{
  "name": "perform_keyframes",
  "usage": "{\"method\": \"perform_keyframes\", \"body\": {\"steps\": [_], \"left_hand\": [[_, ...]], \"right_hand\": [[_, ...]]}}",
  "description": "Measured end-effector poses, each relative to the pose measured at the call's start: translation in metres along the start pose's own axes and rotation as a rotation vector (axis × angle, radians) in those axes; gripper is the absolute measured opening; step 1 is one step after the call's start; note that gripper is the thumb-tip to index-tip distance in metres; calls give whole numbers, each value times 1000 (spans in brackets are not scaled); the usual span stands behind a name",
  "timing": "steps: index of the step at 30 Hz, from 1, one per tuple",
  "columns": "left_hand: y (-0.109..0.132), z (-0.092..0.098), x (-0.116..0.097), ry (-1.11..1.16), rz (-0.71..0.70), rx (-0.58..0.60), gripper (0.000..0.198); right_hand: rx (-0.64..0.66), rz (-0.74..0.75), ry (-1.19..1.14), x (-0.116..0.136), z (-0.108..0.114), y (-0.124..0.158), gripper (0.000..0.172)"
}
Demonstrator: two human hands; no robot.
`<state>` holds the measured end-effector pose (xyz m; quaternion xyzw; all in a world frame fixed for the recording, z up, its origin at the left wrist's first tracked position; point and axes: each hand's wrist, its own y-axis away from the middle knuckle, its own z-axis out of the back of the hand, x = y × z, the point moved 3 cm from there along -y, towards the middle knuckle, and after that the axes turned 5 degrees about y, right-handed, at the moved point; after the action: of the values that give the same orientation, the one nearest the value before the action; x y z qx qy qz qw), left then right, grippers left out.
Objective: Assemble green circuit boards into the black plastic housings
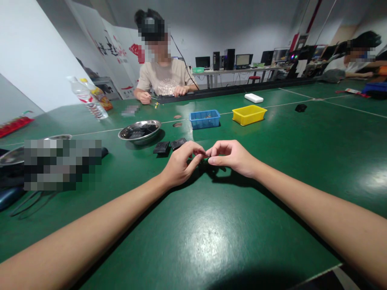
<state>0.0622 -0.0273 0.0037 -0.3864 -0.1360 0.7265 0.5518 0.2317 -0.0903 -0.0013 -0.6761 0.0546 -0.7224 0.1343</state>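
Observation:
My left hand point(184, 163) and my right hand point(234, 158) meet fingertip to fingertip just above the green table. Both are closed in a pinch on a small dark piece point(207, 154), mostly hidden by the fingers; its kind I cannot make out. Two flat black square pieces, a left one point(161, 148) and a right one point(178, 143), lie just beyond my left hand, which partly covers the right one. Further left stands a round metal bowl point(123, 136) with several similar black pieces in it.
Beyond my hands stand a blue basket point(204, 121) holding small parts and a yellow basket point(249, 117). A white box point(254, 98) lies behind them. At left are a plastic bottle point(87, 98) and a blurred dark object point(66, 165). A person point(165, 78) works opposite.

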Motion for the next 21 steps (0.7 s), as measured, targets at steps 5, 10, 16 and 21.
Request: {"method": "perform_keyframes", "body": {"steps": [5,10,16,21], "left_hand": [[2,1,2,-9,12,-57,24],[2,2,-2,-26,-153,-46,16],[1,1,-6,-45,-248,-13,7],[2,2,-5,-56,-175,-73,6]], "right_hand": [[-111,41,147,-4,4,-1,43],[-113,49,249,-7,6,-1,42],[-130,66,269,-2,7,-2,32],[-197,54,208,1,12,-4,18]]}}
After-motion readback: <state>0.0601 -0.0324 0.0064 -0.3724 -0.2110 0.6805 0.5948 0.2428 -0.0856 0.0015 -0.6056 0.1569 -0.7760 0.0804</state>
